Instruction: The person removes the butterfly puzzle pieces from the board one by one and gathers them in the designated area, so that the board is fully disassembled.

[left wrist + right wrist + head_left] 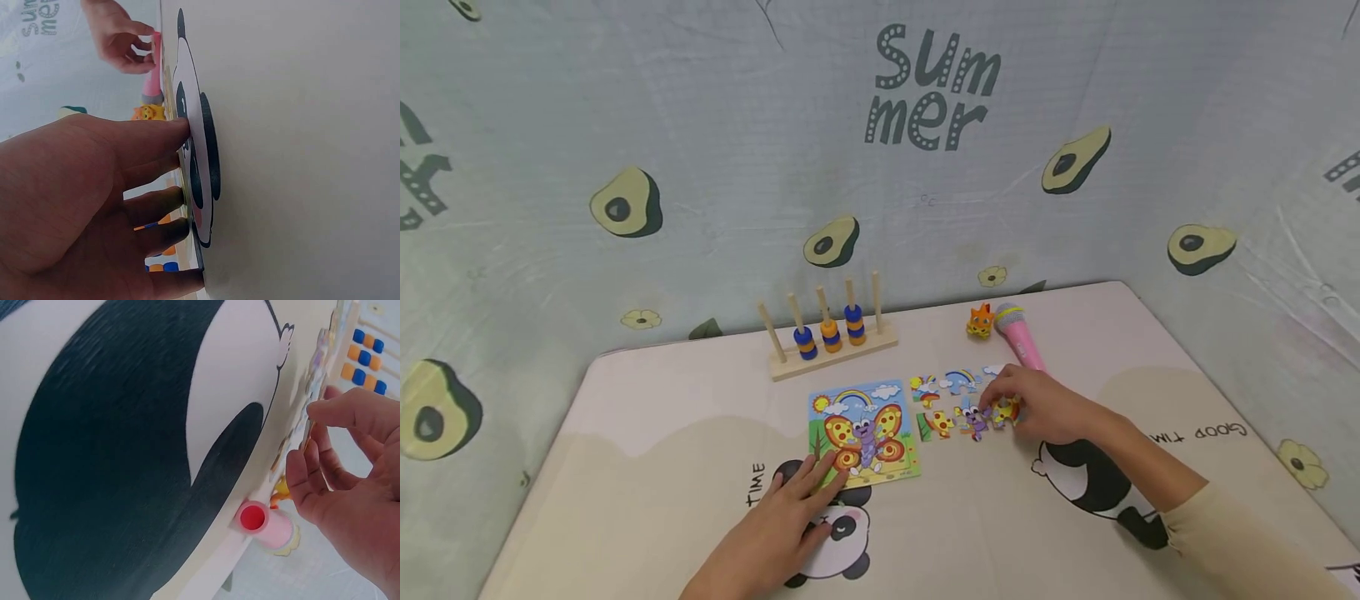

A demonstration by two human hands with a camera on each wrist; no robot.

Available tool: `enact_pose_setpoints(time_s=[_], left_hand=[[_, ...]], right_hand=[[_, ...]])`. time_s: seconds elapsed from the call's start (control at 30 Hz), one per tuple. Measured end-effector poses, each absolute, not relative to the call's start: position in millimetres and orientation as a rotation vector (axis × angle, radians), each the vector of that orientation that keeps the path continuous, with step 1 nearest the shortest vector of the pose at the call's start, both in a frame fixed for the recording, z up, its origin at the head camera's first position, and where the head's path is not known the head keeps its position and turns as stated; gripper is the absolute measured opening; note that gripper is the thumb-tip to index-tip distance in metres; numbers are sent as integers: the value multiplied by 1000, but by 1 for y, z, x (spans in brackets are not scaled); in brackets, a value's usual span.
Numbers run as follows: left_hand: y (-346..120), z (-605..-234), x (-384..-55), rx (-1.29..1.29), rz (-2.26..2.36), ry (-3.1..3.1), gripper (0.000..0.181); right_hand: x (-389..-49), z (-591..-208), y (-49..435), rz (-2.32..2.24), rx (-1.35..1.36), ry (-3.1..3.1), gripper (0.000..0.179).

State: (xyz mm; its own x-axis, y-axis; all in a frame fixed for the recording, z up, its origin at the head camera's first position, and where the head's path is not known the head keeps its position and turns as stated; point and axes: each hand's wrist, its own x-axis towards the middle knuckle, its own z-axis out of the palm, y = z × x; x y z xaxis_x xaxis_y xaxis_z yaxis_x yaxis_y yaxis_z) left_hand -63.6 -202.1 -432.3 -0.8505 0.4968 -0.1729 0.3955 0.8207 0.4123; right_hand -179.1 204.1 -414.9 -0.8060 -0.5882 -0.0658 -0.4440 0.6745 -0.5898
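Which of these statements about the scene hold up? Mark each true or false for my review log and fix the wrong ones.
1. The left hand touches the butterfly board. True.
2. The loose puzzle pieces lie to the left of the butterfly board. False: in the head view, the loose puzzle pieces lie to its right.
3. The right hand pinches a thin piece. True.
4. Every peg of the bead rack carries beads. False: the bead rack's two outer pegs are bare.
5. The orange toy stands beside the microphone. True.
6. The microphone's handle is blue. False: it is pink.
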Motion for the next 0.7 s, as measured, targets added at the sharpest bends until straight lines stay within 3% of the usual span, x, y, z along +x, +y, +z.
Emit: enact_pose_setpoints(time_s=[0.7], left_hand=[[-201, -433, -64, 656, 539, 2709, 64]], right_hand=[[-184, -421, 208, -705, -787, 2683, 52]])
